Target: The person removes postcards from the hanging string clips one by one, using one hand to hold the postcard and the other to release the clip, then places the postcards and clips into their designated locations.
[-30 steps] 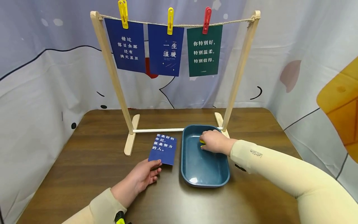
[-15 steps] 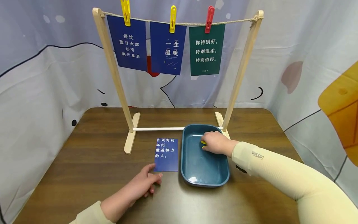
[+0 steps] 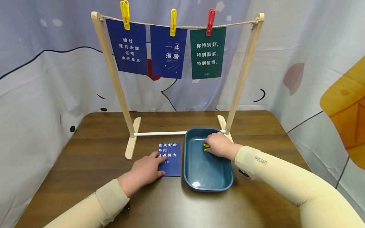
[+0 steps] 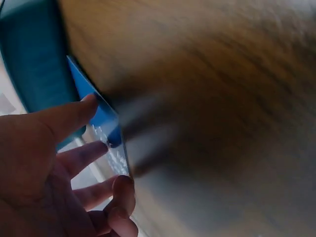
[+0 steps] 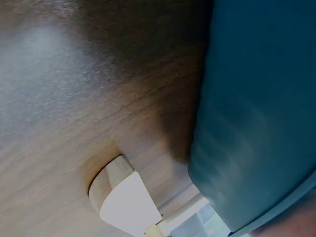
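- Blue card point(image 3: 173, 166): flat on the table point(image 3: 77, 158), just left of the tray point(image 3: 205, 171).
- Left hand point(image 3: 144, 169): fingers spread loosely over the card's left side, grasping nothing.
- Right hand point(image 3: 220, 145): yellow clip point(image 3: 206, 145), partly hidden, pinched within the tray.
- Sound technique, as judged: pinch the card by a side edge, lift without bending, and leave its top edge free for clipping.

A pale, printed curtain point(image 3: 57, 85) hangs behind and beside the brown wood-grain table point(image 3: 85, 158).
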`<move>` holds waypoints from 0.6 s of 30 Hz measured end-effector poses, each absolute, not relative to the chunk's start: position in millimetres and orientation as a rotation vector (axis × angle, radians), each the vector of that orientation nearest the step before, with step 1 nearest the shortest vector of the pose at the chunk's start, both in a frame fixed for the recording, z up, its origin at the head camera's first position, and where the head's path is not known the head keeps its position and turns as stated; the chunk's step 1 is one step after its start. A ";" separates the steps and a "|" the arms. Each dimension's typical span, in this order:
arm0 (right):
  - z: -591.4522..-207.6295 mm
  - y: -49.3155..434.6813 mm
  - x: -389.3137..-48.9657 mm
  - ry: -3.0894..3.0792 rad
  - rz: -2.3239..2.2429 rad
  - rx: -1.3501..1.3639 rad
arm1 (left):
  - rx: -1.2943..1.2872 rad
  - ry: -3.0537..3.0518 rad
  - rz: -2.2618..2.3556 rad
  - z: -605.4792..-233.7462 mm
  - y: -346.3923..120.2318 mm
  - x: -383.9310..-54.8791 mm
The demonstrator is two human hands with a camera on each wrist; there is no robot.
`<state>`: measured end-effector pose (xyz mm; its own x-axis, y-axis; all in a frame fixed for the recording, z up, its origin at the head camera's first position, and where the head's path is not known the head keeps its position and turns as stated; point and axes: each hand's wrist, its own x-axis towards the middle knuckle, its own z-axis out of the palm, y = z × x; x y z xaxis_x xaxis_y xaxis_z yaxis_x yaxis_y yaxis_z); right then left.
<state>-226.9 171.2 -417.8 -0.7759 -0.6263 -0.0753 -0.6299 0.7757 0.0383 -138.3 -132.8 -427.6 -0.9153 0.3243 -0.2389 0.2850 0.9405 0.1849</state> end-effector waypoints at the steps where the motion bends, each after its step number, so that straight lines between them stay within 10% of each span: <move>1: -418.8 170.7 -226.9 2.909 0.097 -1.029 | 0.469 2.816 0.192 -429.3 -132.8 -139.2; 18: -422.6 166.4 -231.3 2.901 0.016 -0.986 | 0.545 2.822 0.168 -425.9 -160.8 -135.8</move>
<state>-231.3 166.4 -422.6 -0.7904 -0.6078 -0.0766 -0.6086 0.7933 -0.0151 -135.8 -160.8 -425.9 -0.8955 0.3796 -0.2324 0.3494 0.9230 0.1613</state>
